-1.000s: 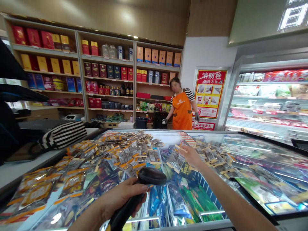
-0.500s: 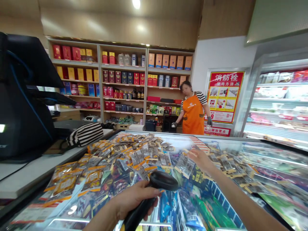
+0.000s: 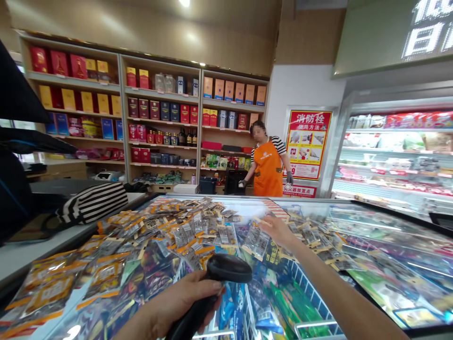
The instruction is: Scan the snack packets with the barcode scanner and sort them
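My left hand (image 3: 184,302) is wrapped around the handle of a black barcode scanner (image 3: 226,269), held low over the glass-topped chest freezer (image 3: 389,293). My right hand (image 3: 279,231) reaches forward over the freezer top and pinches a small clear snack packet (image 3: 257,240) with an orange edge. Many similar orange-edged packets (image 3: 170,231) lie spread over the freezer glass to the left and right of that hand.
A person in an orange apron (image 3: 267,163) stands beyond the freezer by shelves of boxed goods (image 3: 159,123). A striped bag (image 3: 90,203) lies on the counter at left beside a dark screen (image 3: 14,156). An open cooler (image 3: 399,156) lines the right wall.
The camera has swung back to the right, so the dark screen at left fills less of the view. Both hands keep their hold and their places over the freezer.
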{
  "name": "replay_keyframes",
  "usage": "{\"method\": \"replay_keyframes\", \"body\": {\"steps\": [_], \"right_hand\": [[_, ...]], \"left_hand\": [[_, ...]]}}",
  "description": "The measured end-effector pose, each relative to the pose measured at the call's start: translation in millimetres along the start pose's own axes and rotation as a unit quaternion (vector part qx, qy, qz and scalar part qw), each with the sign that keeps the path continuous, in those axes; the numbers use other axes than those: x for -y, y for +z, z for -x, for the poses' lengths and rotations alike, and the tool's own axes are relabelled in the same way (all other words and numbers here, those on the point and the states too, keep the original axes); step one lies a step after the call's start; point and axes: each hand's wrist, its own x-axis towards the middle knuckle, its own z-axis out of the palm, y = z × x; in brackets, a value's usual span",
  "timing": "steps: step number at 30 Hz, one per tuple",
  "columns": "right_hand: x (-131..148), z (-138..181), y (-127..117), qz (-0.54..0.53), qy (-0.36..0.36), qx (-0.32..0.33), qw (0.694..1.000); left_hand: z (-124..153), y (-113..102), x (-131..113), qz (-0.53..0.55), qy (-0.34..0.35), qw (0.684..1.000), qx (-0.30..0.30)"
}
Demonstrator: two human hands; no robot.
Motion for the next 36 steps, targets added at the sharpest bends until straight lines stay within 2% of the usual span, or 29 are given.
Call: {"method": "replay_keyframes", "body": {"steps": [7, 12, 21, 25, 31, 36], "right_hand": [[-7, -1, -4, 0.006, 0.02, -0.025, 0.999], [-13, -4, -7, 0.016, 0.013, -0.034, 0.999], [-10, -3, -5, 0.011, 0.025, -0.024, 0.999], [-19, 0, -5, 0.016, 0.036, -0.016, 0.999], [-46, 4, -7, -0.004, 0.073, -0.024, 0.997], [-54, 5, -7, -0.026, 0.068, -0.026, 0.997]], "left_hand": [[-1, 4, -3, 0.007, 0.036, 0.999, 0.02], [0, 7, -7, 0.01, 0.018, 0.999, 0.04], [1, 10, -7, -0.001, 0.019, 0.999, 0.03], [4, 3, -5, 0.02, 0.014, 1.0, 0.007], [10, -1, -6, 0.046, 0.027, 0.997, -0.047], [9, 2, -5, 0.053, 0.032, 0.997, -0.047]]}}
